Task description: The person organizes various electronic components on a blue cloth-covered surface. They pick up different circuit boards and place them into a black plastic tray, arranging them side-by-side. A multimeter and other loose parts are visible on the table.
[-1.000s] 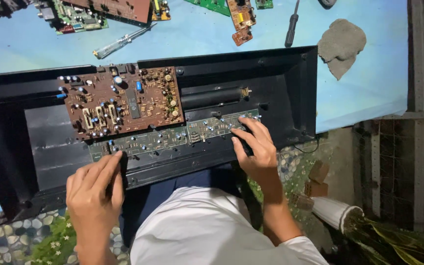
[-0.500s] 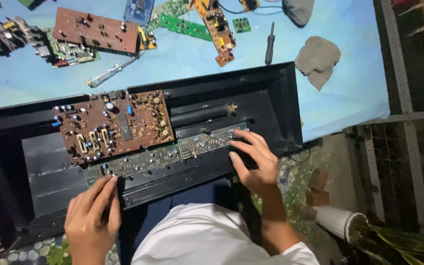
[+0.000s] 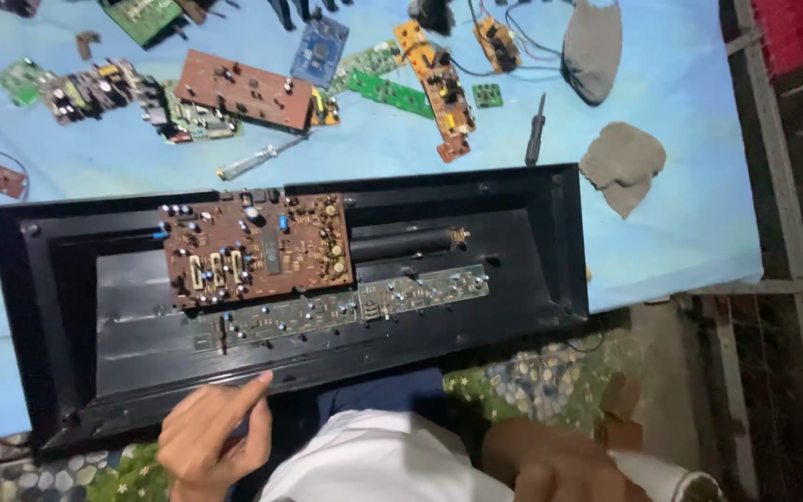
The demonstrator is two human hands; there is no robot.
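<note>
A long black plastic housing (image 3: pixel 532 200) lies open on the blue table. A brown circuit board (image 3: pixel 255 249) sits inside it at the left. Below that runs a narrow green strip board (image 3: pixel 341 309). My left hand (image 3: pixel 216 435) hovers at the housing's near rim, fingers apart, index finger pointing at the rim, holding nothing. My right hand (image 3: pixel 550 465) is low at the bottom of the view, off the housing, blurred and partly cut off.
Several loose circuit boards (image 3: pixel 248 88) lie on the blue table surface (image 3: pixel 699 167) beyond the housing. A black-handled screwdriver (image 3: pixel 535 130), a metal tool (image 3: pixel 257 160) and two grey cloths (image 3: pixel 623 165) lie there too. The table edge drops off at right.
Both hands have pulled back from the strip board toward my body. The camera view has tilted, showing more of the far table.
</note>
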